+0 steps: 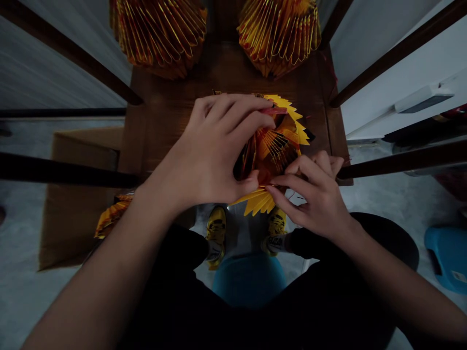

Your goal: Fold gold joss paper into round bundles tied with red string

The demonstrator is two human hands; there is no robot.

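the left hand (215, 150) is curved over the top of a pleated yellow-and-red paper fan (272, 150), its fingers closed across the upper edge and its thumb pressing in along the near side, gripping the bundle from above. the right hand (314, 199) is partly closed, its fingertips pinching the lower yellow pleats from the near side. held like this, the pleats appear to be squeezed inward from two sides, probably because the stiff folds would otherwise spread apart. a thin red strip (273, 111) shows just under the left fingertips, though what it is can't be told. the fan rests near the middle of a dark wooden seat (226, 73), its lower pleats jutting past the seat's near edge, with both hands touching it. beyond the fan, along the seat's far edge, stand a second paper fan (158, 34) and a third paper fan (279, 34), set side by side and apart from the hands. left of the seat is a cardboard box (78, 194) with a scrap of yellow-and-red paper (113, 216) at its corner. below the seat's near edge are yellow shoes (216, 233) and a blue stool (248, 282).
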